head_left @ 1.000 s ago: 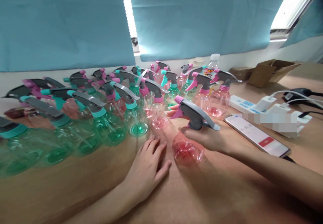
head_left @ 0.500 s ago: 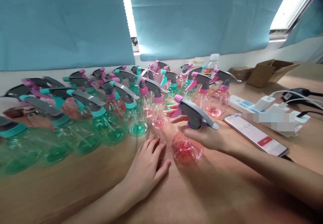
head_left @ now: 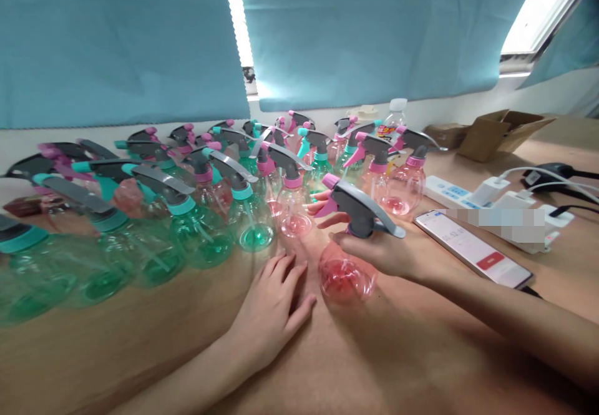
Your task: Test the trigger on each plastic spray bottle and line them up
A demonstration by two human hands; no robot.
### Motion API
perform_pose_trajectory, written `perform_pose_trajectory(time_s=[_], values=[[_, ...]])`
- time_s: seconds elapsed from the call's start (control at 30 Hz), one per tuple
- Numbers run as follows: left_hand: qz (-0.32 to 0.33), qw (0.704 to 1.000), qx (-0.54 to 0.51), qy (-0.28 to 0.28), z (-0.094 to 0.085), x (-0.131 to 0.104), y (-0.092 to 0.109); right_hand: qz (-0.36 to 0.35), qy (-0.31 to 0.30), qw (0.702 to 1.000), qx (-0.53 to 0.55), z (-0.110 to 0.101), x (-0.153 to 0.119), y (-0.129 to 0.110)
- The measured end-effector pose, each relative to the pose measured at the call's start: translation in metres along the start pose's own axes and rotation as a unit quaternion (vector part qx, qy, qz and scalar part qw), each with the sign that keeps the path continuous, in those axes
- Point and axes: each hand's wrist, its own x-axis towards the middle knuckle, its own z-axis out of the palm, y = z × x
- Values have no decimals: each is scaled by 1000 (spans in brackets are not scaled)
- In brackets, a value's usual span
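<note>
My left hand [head_left: 276, 312] lies palm down on the wooden table, fingers stretched and thumb apart, holding nothing. To its right stands a pink transparent spray bottle [head_left: 344, 281] with a grey and pink trigger head [head_left: 358, 206]. My right hand [head_left: 379, 256] wraps around this bottle's neck just under the head; its fingertips show beyond the pink trigger, and the collar is hidden. Ahead of my left hand are a green spray bottle [head_left: 253, 224] and another pink spray bottle [head_left: 294, 212], both upright.
Several green and pink spray bottles [head_left: 201, 234] crowd the left and back of the table [head_left: 196, 340]. On the right lie a phone [head_left: 472, 246] and a white power strip [head_left: 449, 193] with plugged-in chargers. Farther back are an open cardboard box [head_left: 500, 137] and a clear capped bottle [head_left: 397, 118].
Almost nothing differs. Both hands and the pink spray bottle keep their places; the view has shifted very slightly.
</note>
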Motion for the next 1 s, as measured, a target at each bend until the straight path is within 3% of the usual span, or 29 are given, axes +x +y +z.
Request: perform_pose_trajectory(time_s=[0.27,0.5,0.7,1.0], values=[[-1,1000,0,3,0,0,0,-3,29,999,-28,-1,-2,6],[-1,1000,-3,10,1,-1,-1,-14,1,1000,9,1,1,-5],[-6,1000,2,-13,-3,2,2,-3,16,1000,-23,0,-1,3],[-2,1000,1,-3,-1,0,1,-5,12,1000,-4,2,-1,0]])
